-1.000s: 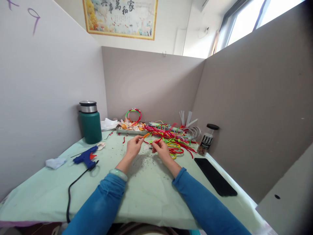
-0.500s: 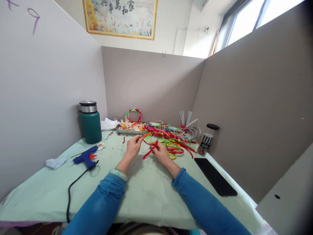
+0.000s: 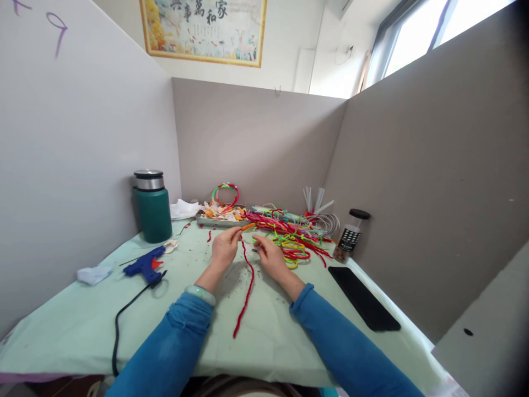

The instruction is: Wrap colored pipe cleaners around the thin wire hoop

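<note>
My left hand (image 3: 225, 247) is closed in a pinch on an orange fuzzy strip (image 3: 248, 226), which pokes out past the fingertips to the right. From the same fingers a long red pipe cleaner (image 3: 249, 286) hangs down in a wavy line toward the front of the table. My right hand (image 3: 268, 255) is just to the right, apart from the red strand, with its index finger stretched out. A small dark tip shows below that finger; what it belongs to is unclear. Red and yellow loops (image 3: 296, 252) lie beside the right hand.
Behind the hands are a heap of coloured pipe cleaners (image 3: 285, 225) and a tray (image 3: 219, 223) of small pieces. A green bottle (image 3: 152, 215) and blue glue gun (image 3: 144, 267) with cord are left; a jar (image 3: 349, 240) and black phone (image 3: 363, 298) are right.
The right hand has let go of the red pipe cleaner, which was bent up at its fingers and now hangs down from the left hand. The left hand has barely moved.
</note>
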A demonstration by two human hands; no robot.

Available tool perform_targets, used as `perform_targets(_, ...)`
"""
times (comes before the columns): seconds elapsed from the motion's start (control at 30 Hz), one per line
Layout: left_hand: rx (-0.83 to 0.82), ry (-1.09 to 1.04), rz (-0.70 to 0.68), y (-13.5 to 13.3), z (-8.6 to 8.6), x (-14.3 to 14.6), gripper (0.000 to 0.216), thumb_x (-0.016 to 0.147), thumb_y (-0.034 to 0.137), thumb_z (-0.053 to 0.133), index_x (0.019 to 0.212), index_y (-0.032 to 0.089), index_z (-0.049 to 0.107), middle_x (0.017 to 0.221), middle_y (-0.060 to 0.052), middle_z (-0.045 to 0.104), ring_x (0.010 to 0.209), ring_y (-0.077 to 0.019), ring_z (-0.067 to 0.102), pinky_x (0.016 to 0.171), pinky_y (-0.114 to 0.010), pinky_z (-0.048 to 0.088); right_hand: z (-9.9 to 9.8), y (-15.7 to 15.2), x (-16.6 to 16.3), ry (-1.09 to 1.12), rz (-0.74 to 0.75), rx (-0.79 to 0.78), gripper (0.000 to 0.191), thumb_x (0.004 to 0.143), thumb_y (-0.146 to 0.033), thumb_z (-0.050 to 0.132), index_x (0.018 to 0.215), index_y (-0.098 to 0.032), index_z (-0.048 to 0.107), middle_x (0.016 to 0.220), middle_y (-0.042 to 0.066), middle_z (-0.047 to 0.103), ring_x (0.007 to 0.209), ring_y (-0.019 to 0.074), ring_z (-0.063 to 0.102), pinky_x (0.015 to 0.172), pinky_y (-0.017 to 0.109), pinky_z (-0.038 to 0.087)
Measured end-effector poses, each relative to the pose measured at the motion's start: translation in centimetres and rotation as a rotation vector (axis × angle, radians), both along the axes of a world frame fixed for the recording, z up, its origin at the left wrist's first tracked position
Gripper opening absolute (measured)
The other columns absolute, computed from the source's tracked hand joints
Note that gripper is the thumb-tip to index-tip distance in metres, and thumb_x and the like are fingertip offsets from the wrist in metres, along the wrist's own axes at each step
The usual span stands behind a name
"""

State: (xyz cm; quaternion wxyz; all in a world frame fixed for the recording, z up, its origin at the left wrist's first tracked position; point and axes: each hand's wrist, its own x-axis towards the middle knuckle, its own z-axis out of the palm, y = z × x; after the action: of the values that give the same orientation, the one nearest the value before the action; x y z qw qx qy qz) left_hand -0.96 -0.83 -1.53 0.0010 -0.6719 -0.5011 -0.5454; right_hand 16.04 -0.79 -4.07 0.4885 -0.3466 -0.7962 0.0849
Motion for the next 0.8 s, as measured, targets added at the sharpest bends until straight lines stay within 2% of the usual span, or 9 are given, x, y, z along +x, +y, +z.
perform_targets(0.13,0.106,0.318,-0.029,-0.7,0.2,0.3,0.024,0.087,0.029,0.045,0.095,0.020,0.066,0.085,-0.005,0.068,0.077,-0.0143,0.057,0.071,-0.026,0.039,0.7,0.3,0.3,0.156,-0.121,0.042,0.030,0.084,-0.017,0.041,0.111,-0.020,0.056,0.100,0.008,0.059,0.092,0.0198,0.054,0.082,0.033,0.042)
perform_targets(0.23,0.125,0.512,-0.041,-1.4,0.6,0.5,0.025,0.089,0.027,0.041,0.094,0.021,0.065,0.078,-0.004,0.066,0.075,-0.0146,0.055,0.070,-0.027,0.035,1.3,0.2,0.5,0.179,-0.115,0.049,0.026,0.089,-0.027,0.039,0.099,-0.021,0.062,0.099,0.007,0.059,0.096,0.0206,0.051,0.087,0.034,0.038)
perform_targets(0.33,0.142,0.626,-0.072,-1.8,0.8,0.7,0.025,0.089,0.025,0.040,0.091,0.021,0.065,0.073,-0.004,0.065,0.074,-0.0152,0.052,0.071,-0.029,0.032,1.5,0.3,0.7,0.167,-0.099,0.013,0.030,0.090,-0.034,0.037,0.087,-0.022,0.065,0.094,0.007,0.060,0.093,0.0211,0.049,0.087,0.036,0.035)
perform_targets(0.57,0.173,0.775,-0.154,-2.3,1.0,1.4,0.023,0.088,0.022,0.042,0.087,0.020,0.065,0.074,-0.005,0.065,0.073,-0.0163,0.049,0.072,-0.031,0.031,1.2,0.5,0.8,0.162,-0.045,-0.105,0.045,0.090,-0.045,0.036,0.060,-0.023,0.062,0.068,0.004,0.060,0.079,0.0204,0.049,0.079,0.033,0.035)
perform_targets(0.8,0.191,0.736,-0.204,-2.2,0.8,1.8,0.026,0.090,0.023,0.038,0.094,0.019,0.063,0.074,-0.006,0.064,0.073,-0.0165,0.050,0.074,-0.031,0.033,0.5,1.3,0.4,0.203,-0.050,-0.186,0.043,0.089,-0.047,0.035,0.068,-0.022,0.064,0.072,0.003,0.061,0.077,0.0189,0.050,0.076,0.032,0.038)
